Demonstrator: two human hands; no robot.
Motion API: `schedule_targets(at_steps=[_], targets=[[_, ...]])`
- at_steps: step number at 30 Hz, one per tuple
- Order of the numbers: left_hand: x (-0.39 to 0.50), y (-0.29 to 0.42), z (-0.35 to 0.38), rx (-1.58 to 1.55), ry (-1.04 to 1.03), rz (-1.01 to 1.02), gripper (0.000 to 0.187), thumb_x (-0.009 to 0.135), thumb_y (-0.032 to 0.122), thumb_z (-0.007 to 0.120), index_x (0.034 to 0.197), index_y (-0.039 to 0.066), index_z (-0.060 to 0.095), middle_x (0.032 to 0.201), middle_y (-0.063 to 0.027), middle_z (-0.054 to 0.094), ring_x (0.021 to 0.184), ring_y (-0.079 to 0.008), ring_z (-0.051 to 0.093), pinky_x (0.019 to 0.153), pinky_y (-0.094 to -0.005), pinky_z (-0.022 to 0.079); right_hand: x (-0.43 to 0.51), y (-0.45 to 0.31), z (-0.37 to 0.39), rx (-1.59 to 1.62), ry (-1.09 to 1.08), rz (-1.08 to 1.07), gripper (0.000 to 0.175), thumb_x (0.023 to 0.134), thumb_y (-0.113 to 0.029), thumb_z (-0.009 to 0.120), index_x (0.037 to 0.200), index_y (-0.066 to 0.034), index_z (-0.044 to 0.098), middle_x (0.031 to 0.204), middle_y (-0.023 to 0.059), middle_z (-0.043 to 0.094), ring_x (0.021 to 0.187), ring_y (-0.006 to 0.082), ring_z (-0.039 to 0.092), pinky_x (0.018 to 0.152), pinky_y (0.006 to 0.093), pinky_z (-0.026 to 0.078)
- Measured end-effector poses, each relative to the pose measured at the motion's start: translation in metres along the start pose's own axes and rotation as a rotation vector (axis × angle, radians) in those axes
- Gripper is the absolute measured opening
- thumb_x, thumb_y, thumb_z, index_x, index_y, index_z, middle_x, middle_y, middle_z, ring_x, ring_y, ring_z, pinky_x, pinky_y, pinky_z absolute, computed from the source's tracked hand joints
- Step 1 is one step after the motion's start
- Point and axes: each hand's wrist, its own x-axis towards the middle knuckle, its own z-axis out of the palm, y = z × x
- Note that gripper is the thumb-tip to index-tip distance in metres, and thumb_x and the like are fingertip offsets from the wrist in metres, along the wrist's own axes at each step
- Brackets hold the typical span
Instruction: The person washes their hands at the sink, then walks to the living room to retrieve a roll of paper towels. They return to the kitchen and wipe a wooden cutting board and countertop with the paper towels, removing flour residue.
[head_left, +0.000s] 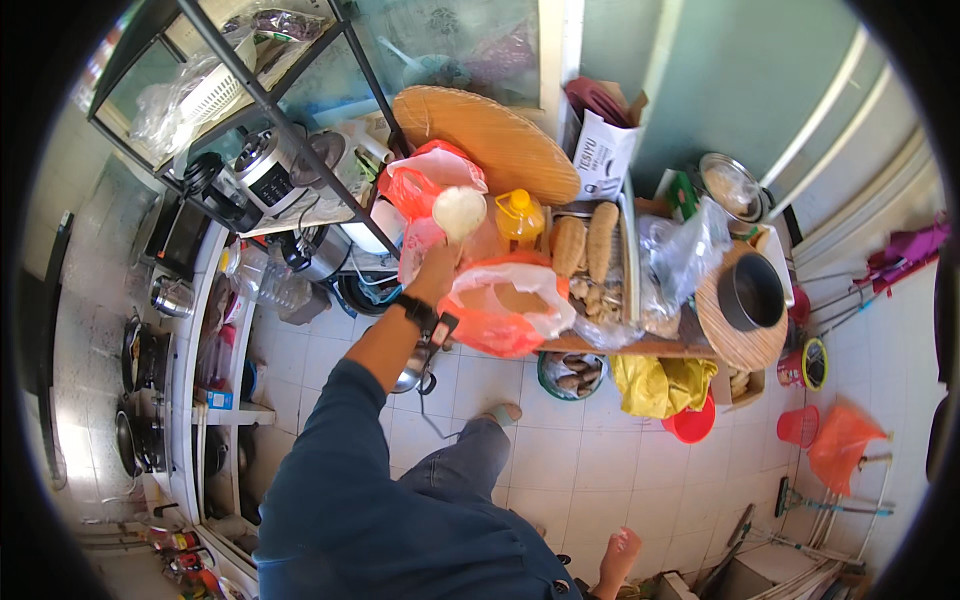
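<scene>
My left hand (441, 264), with a dark band on its wrist, is closed at the lower edge of a small round pale scoop or bowl (459, 213); whether it has a handle is hidden. Just below and to the right, an open red plastic bag with a white liner (504, 335) shows something light brown inside. Behind the scoop stands another red bag (409, 193). A bottle of yellow oil (519, 217) is to its right. My right hand (621, 553) is low at the right, away from the table, its fingers partly curled and whitish at the tips; nothing shows in it.
The wooden table (652, 345) also bears tubers (568, 246), ginger (592, 296), plastic bags and a dark pot (752, 291) on a round board. A metal shelf rack (277, 112) with appliances stands at left. Below are a green basin (571, 377), a red bucket (691, 421) and a kettle (409, 375).
</scene>
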Motion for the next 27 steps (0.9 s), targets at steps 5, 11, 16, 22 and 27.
schedule_targets(at_steps=[5,11,16,22,27], targets=[[0.150,0.018,-0.030,-0.073,0.054,-0.002,0.007,0.087,0.009,0.050,0.083,0.003,0.053,0.066,-0.0035,0.049,0.055,-0.0112,0.048,0.048,-0.0217,0.042,0.025,-0.046,0.038,-0.022,-0.145,0.005,0.031,0.079,-0.006,0.062,0.109,-0.0051,0.055,0.114,0.0111,0.048,0.093,0.0219,0.056,0.071,0.0314,0.048],[0.254,-0.003,-0.082,1.722,-0.145,0.556,0.015,0.085,0.009,0.050,0.084,-0.004,0.058,0.082,-0.0139,0.064,0.067,-0.0259,0.061,0.060,-0.0395,0.049,0.024,-0.084,0.017,-0.208,-0.082,0.059,0.030,0.080,-0.014,0.060,0.107,-0.0027,0.055,0.097,0.0165,0.058,0.087,0.0287,0.058,0.074,0.0368,0.048],[0.326,0.013,-0.090,1.771,-0.385,0.550,0.024,0.084,0.020,0.054,0.094,-0.001,0.060,0.094,-0.0132,0.065,0.076,-0.0283,0.062,0.069,-0.0438,0.048,0.003,-0.109,0.007,-0.324,-0.123,0.221,0.028,0.081,-0.021,0.058,0.099,0.0000,0.058,0.098,0.0236,0.059,0.092,0.0392,0.055,0.078,0.0425,0.045],[0.332,0.002,-0.022,1.111,-0.372,0.968,0.026,0.084,0.022,0.055,0.098,0.001,0.059,0.089,-0.0089,0.064,0.073,-0.0236,0.060,0.066,-0.0393,0.048,-0.061,-0.089,0.004,0.135,0.141,0.422,0.032,0.083,-0.023,0.060,0.109,-0.0039,0.060,0.101,0.0152,0.062,0.094,0.0274,0.060,0.083,0.0344,0.047],[0.193,-0.033,0.039,0.609,-0.624,0.679,0.027,0.083,0.024,0.056,0.101,0.004,0.059,0.085,-0.0051,0.063,0.071,-0.0187,0.059,0.063,-0.0344,0.048,-0.164,-0.051,-0.001,0.425,0.448,0.643,0.032,0.084,-0.020,0.062,0.111,-0.0037,0.060,0.098,0.0104,0.065,0.090,0.0166,0.061,0.078,0.0287,0.048]])
